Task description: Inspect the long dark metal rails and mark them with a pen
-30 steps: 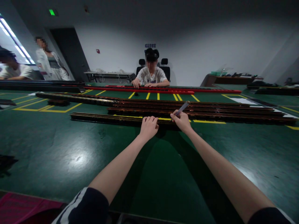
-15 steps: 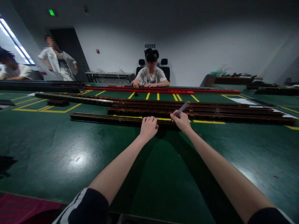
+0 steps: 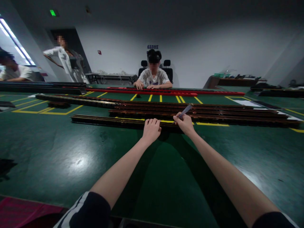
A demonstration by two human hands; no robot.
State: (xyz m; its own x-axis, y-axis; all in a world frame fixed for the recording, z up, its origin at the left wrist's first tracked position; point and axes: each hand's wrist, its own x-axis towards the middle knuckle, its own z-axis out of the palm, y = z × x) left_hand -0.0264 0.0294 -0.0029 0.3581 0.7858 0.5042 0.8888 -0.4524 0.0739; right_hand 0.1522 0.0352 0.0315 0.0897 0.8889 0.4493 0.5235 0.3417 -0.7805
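A long dark strip lies crosswise on the green table in front of me. My left hand is closed over it, fingers curled round its far edge. A clear-barrelled pen is pinched in my right hand, tilted with its upper end to the right. The pen's lower end points down at the strip near its right end; whether the tip touches cannot be made out. Just behind both hands lie several more dark, reddish-brown strips, side by side.
Yellow tape lines mark the green table. Long red strips lie farther back, before a seated person. White paper is at the right. Another person stands at the left near a door.
Both my hands, the pen and the strip look unchanged. The standing person at the left has shifted to the right and leans differently.
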